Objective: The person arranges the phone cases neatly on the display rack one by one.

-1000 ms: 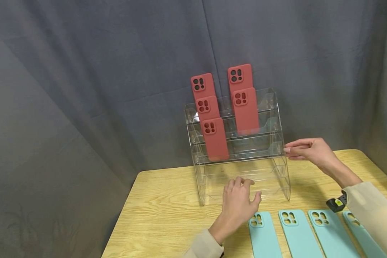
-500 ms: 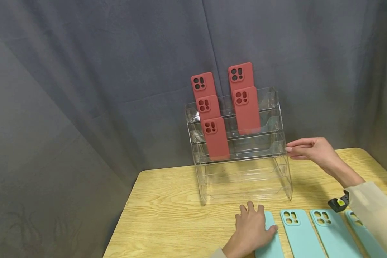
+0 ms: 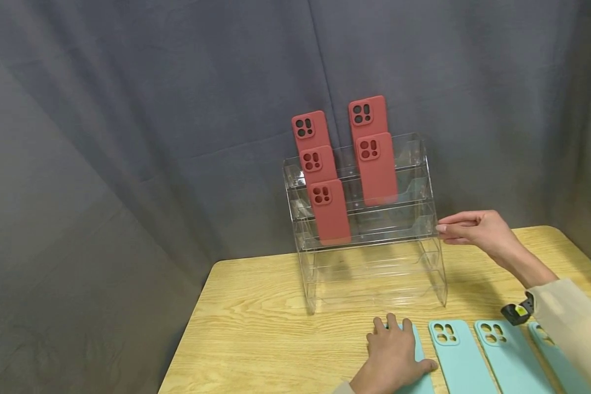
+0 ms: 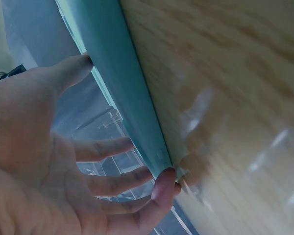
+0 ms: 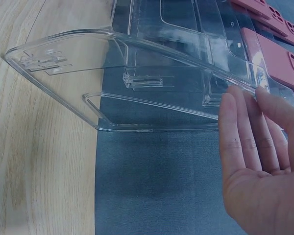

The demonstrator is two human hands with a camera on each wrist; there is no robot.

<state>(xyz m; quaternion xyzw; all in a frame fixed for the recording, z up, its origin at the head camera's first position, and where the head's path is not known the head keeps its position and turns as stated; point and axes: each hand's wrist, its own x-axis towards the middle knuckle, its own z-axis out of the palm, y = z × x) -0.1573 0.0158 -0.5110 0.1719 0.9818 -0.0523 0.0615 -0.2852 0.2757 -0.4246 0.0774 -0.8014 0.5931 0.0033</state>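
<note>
A clear acrylic stepped display stand (image 3: 374,237) holds several red phone cases (image 3: 331,213), upright and leaning back in its tiers. My right hand (image 3: 482,235) pinches the stand's right side edge; the right wrist view has thumb and fingertips meeting at the clear side panel (image 5: 152,54). My left hand (image 3: 391,355) spans the leftmost teal phone case (image 3: 420,353), which lies flat on the table and is partly hidden beneath it. In the left wrist view, thumb and little finger (image 4: 164,188) grip that teal case from its edges, the other fingertips near its far end.
More teal phone cases (image 3: 465,355) lie in a row to the right, some under the right sleeve (image 3: 571,317). The wooden table (image 3: 256,328) ends at a grey curtain (image 3: 202,137) behind the stand and at the left.
My left hand has come down from in front of the stand to the leftmost teal case, shifting slightly right over it. My right hand stays at the stand's side.
</note>
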